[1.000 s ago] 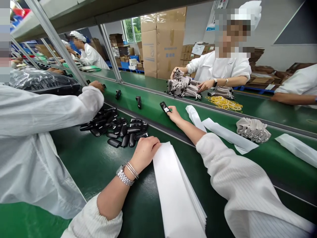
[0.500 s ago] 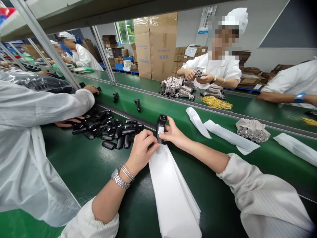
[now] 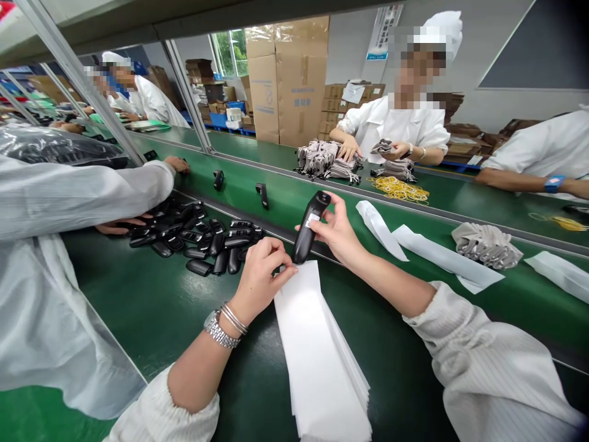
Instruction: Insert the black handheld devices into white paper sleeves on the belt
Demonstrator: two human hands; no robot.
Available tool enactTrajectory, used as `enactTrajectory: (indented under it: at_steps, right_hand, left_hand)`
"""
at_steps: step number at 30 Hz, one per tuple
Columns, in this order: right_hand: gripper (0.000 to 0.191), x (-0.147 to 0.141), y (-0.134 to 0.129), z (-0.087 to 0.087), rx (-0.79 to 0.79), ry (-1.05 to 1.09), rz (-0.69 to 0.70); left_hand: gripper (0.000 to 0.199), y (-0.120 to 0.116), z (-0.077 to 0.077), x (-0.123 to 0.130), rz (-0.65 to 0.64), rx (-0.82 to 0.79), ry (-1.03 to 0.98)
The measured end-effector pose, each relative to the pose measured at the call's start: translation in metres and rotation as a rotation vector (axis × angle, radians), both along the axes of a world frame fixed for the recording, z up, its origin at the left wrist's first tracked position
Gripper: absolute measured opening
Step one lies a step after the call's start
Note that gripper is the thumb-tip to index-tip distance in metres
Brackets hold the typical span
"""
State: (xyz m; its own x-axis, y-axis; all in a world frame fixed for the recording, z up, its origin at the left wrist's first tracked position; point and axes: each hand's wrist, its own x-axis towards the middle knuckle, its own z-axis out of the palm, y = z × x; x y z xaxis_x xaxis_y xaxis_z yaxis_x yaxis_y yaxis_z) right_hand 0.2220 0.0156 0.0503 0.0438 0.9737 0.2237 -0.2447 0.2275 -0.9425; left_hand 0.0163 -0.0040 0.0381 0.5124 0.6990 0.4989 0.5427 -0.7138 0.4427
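Rounded black plastic fob [image 3: 306, 230] clamped in right-hand fingers [image 3: 329, 205]; left-hand fingers [image 3: 276, 248] together beside stacked matte white sleeves [image 3: 317, 350].

The head-worn camera looks forward and down from just above and behind the left hand [image 3: 262, 281] and right hand [image 3: 335, 232], across the table [image 3: 129, 294].

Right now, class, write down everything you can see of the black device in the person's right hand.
This slim, elongated black device has rounded ends and a dark, plastic-looking shell with a small white label near its upper end. It tilts, gripped by the right hand; the left hand's fingertips sit close to its lower end, touching or not I cannot tell.
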Motion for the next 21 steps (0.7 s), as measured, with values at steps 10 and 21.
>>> enactTrajectory:
  at_steps: [10, 21]
  right_hand:
    - [0.037, -0.028, -0.015, -0.034, 0.028, -0.299, 0.337]
    - [0.032, 0.016, 0.025, 0.001, -0.008, -0.214, -0.052]
  left_hand:
    - [0.010, -0.003, 0.000, 0.001, 0.047, 0.027, -0.237]
    - [0.021, 0.014, -0.007, -0.013, 0.174, -0.287, -0.054]
